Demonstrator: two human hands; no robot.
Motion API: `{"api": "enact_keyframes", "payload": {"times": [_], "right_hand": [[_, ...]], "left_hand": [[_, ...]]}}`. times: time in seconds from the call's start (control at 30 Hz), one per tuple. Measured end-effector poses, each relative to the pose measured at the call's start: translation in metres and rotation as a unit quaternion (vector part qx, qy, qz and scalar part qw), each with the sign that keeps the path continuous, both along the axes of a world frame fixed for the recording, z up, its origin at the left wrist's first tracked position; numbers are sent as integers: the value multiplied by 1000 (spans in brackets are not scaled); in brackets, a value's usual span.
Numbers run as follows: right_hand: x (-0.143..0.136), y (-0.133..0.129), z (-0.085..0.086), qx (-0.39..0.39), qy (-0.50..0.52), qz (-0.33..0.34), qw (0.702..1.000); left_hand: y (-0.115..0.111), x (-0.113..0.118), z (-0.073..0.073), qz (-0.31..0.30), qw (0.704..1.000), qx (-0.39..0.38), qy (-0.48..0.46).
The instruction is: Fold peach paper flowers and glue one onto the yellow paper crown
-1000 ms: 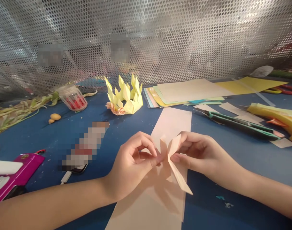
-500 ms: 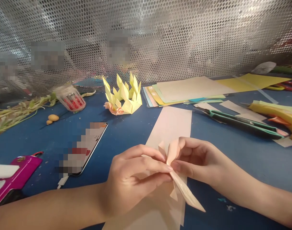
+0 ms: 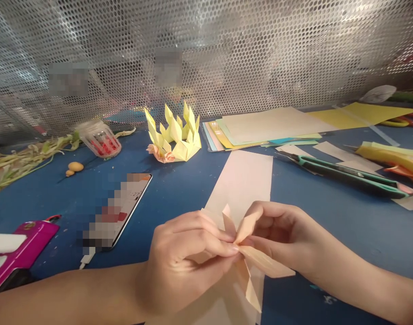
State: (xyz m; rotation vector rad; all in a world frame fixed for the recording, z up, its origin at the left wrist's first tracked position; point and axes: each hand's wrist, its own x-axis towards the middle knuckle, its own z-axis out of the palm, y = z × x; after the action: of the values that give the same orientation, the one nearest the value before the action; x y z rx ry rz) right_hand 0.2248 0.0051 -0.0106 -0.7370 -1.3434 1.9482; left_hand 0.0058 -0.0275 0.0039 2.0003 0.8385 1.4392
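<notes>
Folded pale pink paper strips [image 3: 267, 263] cross between my hands, with ends sticking out in several directions. My left hand [image 3: 193, 257] pinches them near the crossing point. From the other side, my right hand [image 3: 281, 234] grips the upper right strip, its fingers bent round it. Beneath both hands lies a long flat sheet of pale pink paper [image 3: 243, 178], partly covered by them. Beyond, a yellow folded-paper crown [image 3: 179, 142] stands upright with small pink paper pieces on its front left edge.
A phone [image 3: 121, 212] and a magenta tool [image 3: 35, 243] lie at left, before a tilted jar [image 3: 100, 138]. At right are a green-black cutter [image 3: 352, 175], a yellow tool [image 3: 389, 158] and paper scraps. Stacked paper sheets [image 3: 264, 124] lie near a perforated metal screen [image 3: 227, 54].
The folded strips have turned and spread: the lower right end has swung up and a lower end now shows more fully. Both hands have moved slightly lower.
</notes>
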Motion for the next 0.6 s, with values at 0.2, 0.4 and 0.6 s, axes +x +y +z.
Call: {"api": "enact_keyframes", "payload": {"times": [0.2,0.4,0.6], "right_hand": [[0,-4,2,23,-34,-18,999],[3,-7,0,120,-100,-55,986],[8,-9,4,226,-148,-56,961]], "left_hand": [[1,1,-10,48,996,78,-6],[3,5,-14,57,994,82,-38],[2,3,-11,48,996,63,-35]]}}
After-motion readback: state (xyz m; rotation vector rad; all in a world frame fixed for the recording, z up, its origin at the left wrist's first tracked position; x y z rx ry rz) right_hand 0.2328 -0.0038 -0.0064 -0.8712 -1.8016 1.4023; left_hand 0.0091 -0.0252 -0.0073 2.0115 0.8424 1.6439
